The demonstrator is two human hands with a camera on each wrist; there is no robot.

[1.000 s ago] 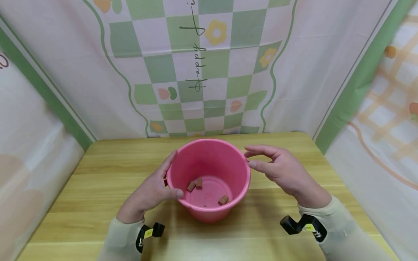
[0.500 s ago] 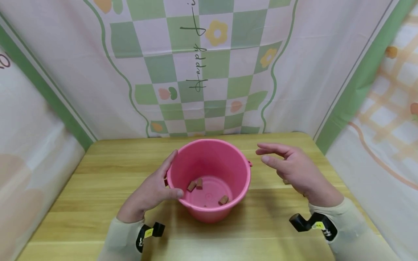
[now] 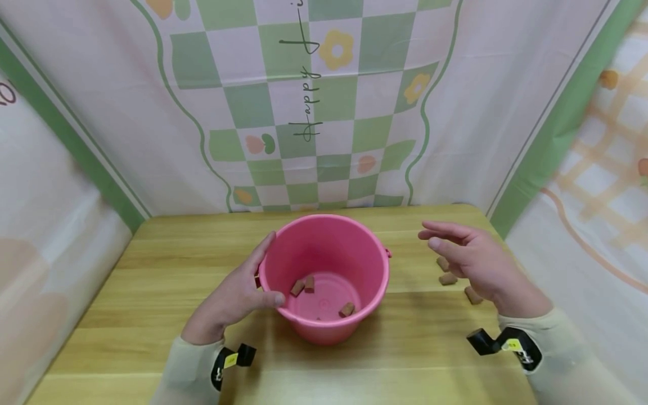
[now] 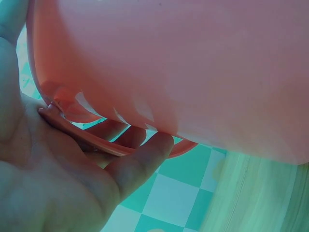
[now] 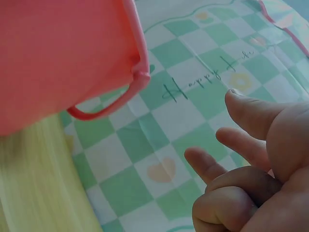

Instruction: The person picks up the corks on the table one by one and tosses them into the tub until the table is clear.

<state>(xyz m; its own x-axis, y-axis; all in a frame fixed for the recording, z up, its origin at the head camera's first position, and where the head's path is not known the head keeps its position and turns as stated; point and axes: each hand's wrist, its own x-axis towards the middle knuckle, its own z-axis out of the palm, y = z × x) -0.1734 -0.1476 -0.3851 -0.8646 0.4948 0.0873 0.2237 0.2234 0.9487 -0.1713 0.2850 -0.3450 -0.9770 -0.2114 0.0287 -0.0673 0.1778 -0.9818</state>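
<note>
A pink plastic bucket [image 3: 324,333] stands on the wooden table in the head view. My left hand [image 3: 240,295] grips its left side, thumb over the rim and fingers against the outer wall. In the left wrist view the bucket's handle [image 4: 99,141] runs across that hand, between palm and fingers. Several small brown blocks [image 3: 346,310] lie on the bucket's floor. To the right, my right hand [image 3: 481,264] is held in the air with nothing in it, some fingers extended and others bent. Several more brown blocks [image 3: 448,279] lie on the table beneath and beside it.
The wooden table [image 3: 192,247] ends at a hanging cloth [image 3: 336,101] with a green check pattern behind it. More printed cloth [image 3: 602,225] hangs on the right side and on the left. Black wrist cameras [image 3: 506,343] sit on both sleeves.
My right hand has let go of the bucket's right rim and moved to the right, uncovering brown blocks on the table. The left hand and the bucket stay put.
</note>
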